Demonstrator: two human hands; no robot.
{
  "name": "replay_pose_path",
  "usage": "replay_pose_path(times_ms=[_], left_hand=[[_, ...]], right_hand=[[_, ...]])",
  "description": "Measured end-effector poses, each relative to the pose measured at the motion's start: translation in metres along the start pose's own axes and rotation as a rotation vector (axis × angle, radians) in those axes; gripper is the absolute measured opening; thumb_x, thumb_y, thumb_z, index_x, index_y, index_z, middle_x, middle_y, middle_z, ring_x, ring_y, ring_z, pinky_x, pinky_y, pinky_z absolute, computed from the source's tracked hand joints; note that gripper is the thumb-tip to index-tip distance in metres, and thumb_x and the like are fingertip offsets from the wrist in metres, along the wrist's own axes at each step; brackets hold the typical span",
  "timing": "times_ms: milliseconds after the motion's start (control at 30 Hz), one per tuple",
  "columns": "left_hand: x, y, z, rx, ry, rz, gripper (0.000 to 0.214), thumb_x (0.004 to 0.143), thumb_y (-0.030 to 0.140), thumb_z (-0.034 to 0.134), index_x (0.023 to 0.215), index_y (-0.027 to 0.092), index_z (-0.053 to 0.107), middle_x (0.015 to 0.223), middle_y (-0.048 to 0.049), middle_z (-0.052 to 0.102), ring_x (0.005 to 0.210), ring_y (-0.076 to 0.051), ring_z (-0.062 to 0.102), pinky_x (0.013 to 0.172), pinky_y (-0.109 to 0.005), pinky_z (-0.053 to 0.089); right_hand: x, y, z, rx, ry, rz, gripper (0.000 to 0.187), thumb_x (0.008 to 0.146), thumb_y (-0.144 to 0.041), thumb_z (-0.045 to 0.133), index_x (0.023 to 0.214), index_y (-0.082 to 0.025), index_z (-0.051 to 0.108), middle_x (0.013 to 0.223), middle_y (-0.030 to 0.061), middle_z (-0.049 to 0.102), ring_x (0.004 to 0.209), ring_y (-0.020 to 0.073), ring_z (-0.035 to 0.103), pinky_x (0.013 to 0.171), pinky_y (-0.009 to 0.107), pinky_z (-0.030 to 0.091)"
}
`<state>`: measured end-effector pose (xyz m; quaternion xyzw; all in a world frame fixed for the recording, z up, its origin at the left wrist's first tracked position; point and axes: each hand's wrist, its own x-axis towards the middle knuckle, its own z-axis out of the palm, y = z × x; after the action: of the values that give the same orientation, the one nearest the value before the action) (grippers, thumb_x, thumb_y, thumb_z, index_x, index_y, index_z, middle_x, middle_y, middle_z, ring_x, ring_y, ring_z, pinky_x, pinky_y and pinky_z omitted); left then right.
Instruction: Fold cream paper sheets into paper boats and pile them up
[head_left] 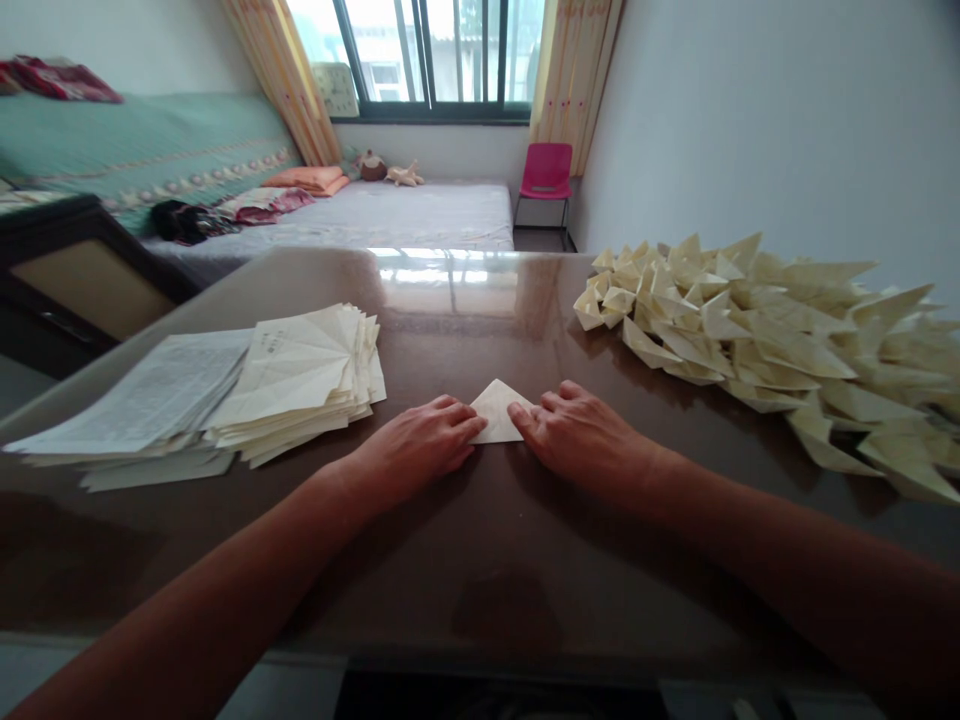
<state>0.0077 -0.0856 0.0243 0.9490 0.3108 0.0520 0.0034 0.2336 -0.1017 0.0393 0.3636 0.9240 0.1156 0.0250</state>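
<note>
While your left hand (429, 435) and right hand (579, 430), both curled mostly closed, hold the folded paper (496, 412) (a little triangle) in the frame's middle, you're probably flattening a fold. The next move likely needs firm, even pressing.

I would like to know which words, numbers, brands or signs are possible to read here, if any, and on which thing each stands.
None can be read with certainty.
Top cream sheet: a few small dark characters, too blurred to read.
Top white sheet: grey print over much of it, too blurred to read.
Folded paper: no writing I can make out.
</note>
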Motion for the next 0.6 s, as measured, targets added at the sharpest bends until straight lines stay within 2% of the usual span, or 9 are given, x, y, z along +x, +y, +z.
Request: replay_pose_path(times_ms=[200, 300, 433, 600], left_hand=[[0.000, 0.002, -0.004, 0.018, 0.006, -0.029, 0.037, 0.095, 0.038, 0.045, 0.124, 0.017, 0.053, 0.110, -0.0093, 0.063, 0.103, -0.022, 0.057, 0.091, -0.035, 0.049], [0.001, 0.000, -0.004, 0.028, 0.011, -0.033, 0.040, 0.094, 0.041, 0.045, 0.124, 0.017, 0.053, 0.113, -0.0093, 0.062, 0.104, -0.022, 0.057, 0.091, -0.036, 0.049], [0.001, -0.001, -0.003, 0.038, 0.015, -0.018, 0.032, 0.095, 0.035, 0.045, 0.119, 0.017, 0.056, 0.111, -0.0084, 0.062, 0.101, -0.020, 0.058, 0.089, -0.034, 0.049], [0.001, 0.000, -0.003, 0.029, 0.025, -0.005, 0.030, 0.093, 0.038, 0.048, 0.112, 0.016, 0.059, 0.110, -0.0086, 0.062, 0.100, -0.020, 0.058, 0.087, -0.033, 0.049]], right_hand=[[-0.001, -0.001, -0.003, -0.047, -0.016, 0.045, 0.030, 0.093, -0.014, 0.040, 0.121, -0.011, 0.053, 0.086, 0.0119, 0.070, 0.078, 0.0247, 0.062, 0.071, 0.036, 0.031], [-0.001, 0.000, -0.006, -0.026, -0.052, 0.043, 0.023, 0.092, -0.014, 0.044, 0.110, -0.014, 0.057, 0.084, 0.0099, 0.070, 0.076, 0.0236, 0.062, 0.069, 0.035, 0.030], [0.000, 0.000, -0.004, -0.009, -0.054, 0.030, 0.014, 0.089, -0.012, 0.047, 0.090, -0.016, 0.061, 0.083, 0.0092, 0.070, 0.077, 0.0234, 0.063, 0.069, 0.034, 0.028], [0.004, 0.009, -0.002, 0.052, -0.025, 0.095, 0.010, 0.089, -0.016, 0.050, 0.088, -0.018, 0.060, 0.079, 0.0066, 0.070, 0.076, 0.0210, 0.063, 0.066, 0.032, 0.027]])
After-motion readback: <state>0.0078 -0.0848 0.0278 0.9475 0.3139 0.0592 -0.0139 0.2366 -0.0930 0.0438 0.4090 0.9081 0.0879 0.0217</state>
